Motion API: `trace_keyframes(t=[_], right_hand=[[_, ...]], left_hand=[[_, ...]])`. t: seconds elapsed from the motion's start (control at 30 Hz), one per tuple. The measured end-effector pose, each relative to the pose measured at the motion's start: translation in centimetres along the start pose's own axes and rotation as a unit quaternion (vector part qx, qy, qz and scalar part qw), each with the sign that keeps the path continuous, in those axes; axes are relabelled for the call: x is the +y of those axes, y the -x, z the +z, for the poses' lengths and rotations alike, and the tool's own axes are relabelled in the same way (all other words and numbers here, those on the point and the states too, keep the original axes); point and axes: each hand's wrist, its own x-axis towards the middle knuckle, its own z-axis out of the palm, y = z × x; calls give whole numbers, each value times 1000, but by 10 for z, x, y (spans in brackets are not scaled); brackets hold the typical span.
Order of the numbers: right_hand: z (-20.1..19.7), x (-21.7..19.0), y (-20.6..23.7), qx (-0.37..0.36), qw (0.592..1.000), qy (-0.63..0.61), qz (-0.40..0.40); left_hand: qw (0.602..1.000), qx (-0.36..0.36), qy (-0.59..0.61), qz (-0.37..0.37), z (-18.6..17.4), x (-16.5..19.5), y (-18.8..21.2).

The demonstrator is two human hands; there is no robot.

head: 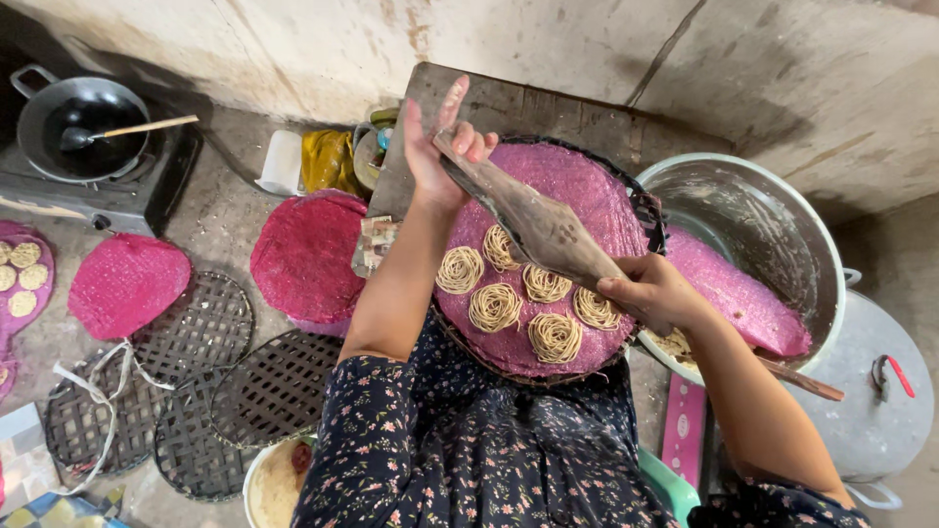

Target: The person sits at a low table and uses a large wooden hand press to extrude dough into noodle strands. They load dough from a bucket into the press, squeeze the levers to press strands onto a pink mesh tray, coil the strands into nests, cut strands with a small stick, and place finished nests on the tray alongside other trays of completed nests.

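Note:
A long wooden press (536, 227) lies across a round pink woven tray (577, 186) that carries several small coils of pale noodle strands (495, 306). My left hand (440, 147) grips the press's far handle end, with two fingers stretched upward. My right hand (650, 291) is closed on the near handle, whose tip pokes out toward the lower right. The tray rests on a dark round mat on a wooden board (509, 103).
A large metal bowl (773, 220) holding a pink tray stands at right, a pot lid (871, 411) beside it. More pink trays (308, 256) and black lattice mats (274, 386) lie at left. A wok (83, 122) with a ladle sits on a stove far left.

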Motion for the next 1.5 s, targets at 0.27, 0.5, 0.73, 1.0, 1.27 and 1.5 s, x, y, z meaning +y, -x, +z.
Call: trace_keyframes(t=[0.27,0.5,0.73,1.0,1.27,1.5], right_hand=[[1,14,7,-1,994,-94,-56],[3,21,2,7,992,-115,-60],[-5,40,-7,90,991,-82,-50],[-4,14,-4,38,974,-201,-98],[16,-46,-32,-75,968,-240,13],[21,-71,-93,-10,998,-47,34]], left_hand=[[919,-14,-334,-207,-62,-68,-5],[699,-4,-659,-278,-110,-103,19],[558,-21,-795,-238,-79,-83,35],[847,-4,-523,-98,-29,-43,-15],[974,-225,22,-3,7,55,-45],[998,-36,26,50,-30,72,-51]])
